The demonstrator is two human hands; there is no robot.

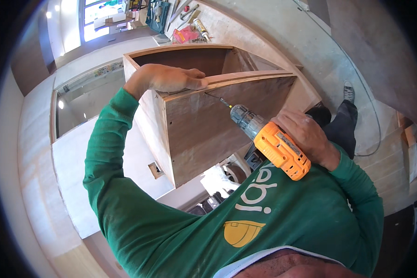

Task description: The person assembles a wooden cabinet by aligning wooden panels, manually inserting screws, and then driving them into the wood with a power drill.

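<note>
Right hand (pixel 306 134) is wrapped tight around the grip of the orange drill (pixel 275 148), fingers closed over the handle, the tool angled up and away from the chest. Its grey chuck leads out to a thin bit (pixel 216 98), and the tip sits right at the upper face of the wooden cabinet (pixel 208 125), just under the top edge. Left hand (pixel 171 78) is up on that top edge, palm down, fingers curled over the rim and pressing on the panel, just beyond the bit tip. So the two hands bracket the corner: left hand on top, right hand lower and nearer the body with the drill between them. The cabinet is an open plywood box, its hollow interior showing beyond the left hand. Both arms are in green sleeves (pixel 106 176). Past the right hand, farther out, a dark trouser leg and a grey shoe (pixel 349 91) stand on the floor. Well beyond the left hand, a surface (pixel 227 21) carries scattered tools, a sealant tube (pixel 200 28) and a pink bag (pixel 186 34).
</note>
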